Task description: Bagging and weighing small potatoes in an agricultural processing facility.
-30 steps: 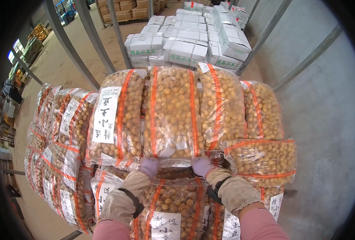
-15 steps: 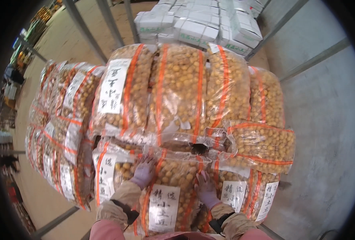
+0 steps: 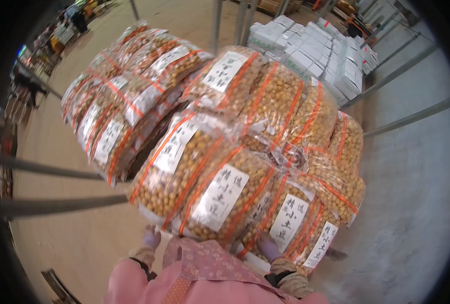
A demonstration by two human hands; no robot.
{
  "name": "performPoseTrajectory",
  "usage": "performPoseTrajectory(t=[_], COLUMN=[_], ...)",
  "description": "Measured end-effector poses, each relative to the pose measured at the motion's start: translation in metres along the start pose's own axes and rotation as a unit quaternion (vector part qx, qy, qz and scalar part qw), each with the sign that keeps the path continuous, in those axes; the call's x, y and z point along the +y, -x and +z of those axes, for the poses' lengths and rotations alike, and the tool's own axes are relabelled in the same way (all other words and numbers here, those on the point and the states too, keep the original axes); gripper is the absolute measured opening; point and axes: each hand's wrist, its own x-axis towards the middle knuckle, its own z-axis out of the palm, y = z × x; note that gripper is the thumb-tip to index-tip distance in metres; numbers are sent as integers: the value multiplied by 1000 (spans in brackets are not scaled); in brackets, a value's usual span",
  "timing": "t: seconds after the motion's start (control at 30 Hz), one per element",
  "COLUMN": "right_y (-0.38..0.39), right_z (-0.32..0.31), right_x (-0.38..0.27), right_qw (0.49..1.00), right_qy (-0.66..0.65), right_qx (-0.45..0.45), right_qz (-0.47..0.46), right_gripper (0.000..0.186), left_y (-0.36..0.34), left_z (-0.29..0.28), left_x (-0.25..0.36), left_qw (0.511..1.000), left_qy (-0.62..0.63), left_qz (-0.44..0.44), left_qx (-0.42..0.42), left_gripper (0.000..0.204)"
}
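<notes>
Stacked clear plastic bags with orange stripes and white labels hold small round yellow potatoes. My left hand [image 3: 152, 237], in a lavender glove, is off the stack with fingers apart, just below the front-left bag of potatoes [image 3: 185, 164]. My right hand [image 3: 268, 247], gloved alike, lies against the near side of another bag of potatoes [image 3: 306, 223], beside its label; its fingers look extended, though their tips are partly hard to see. Between my hands, another labelled bag of potatoes [image 3: 250, 177] leans toward my apron [image 3: 217, 261].
A second stack of potato bags [image 3: 128, 76] stands to the left. Grey metal bars [image 3: 63, 205] cross at the left, others stand beyond the bags. White cartons [image 3: 311, 53] are piled at the far right, near a grey wall [image 3: 412, 167]. Distant people and goods show far left.
The view has turned, and more floor shows at left. My left hand has left the top of the front bag and come back toward my body. My right hand is now lower, at the bag's near side.
</notes>
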Motion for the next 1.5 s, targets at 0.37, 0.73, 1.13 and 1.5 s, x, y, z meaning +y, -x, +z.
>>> performPoseTrajectory(t=[0.37,0.73,1.13,1.5], right_y=[38,9,-18,-145], right_z=[82,126,372,379], right_x=[19,-153,-386,-277], right_qw=[984,952,935,703], right_qy=[-4,127,-134,-674], right_qx=[-175,-232,-323,-80], right_qz=[-34,-154,-59,212], right_gripper=[39,38,42,85], left_y=[173,308,135,-172], left_z=[49,219,43,-43], left_x=[-71,-396,-474,-249], left_qw=[946,851,878,846], left_qy=[316,414,423,496], left_qz=[-31,-322,-221,142], left_qx=[-61,3,39,135], left_gripper=[41,41,32,56])
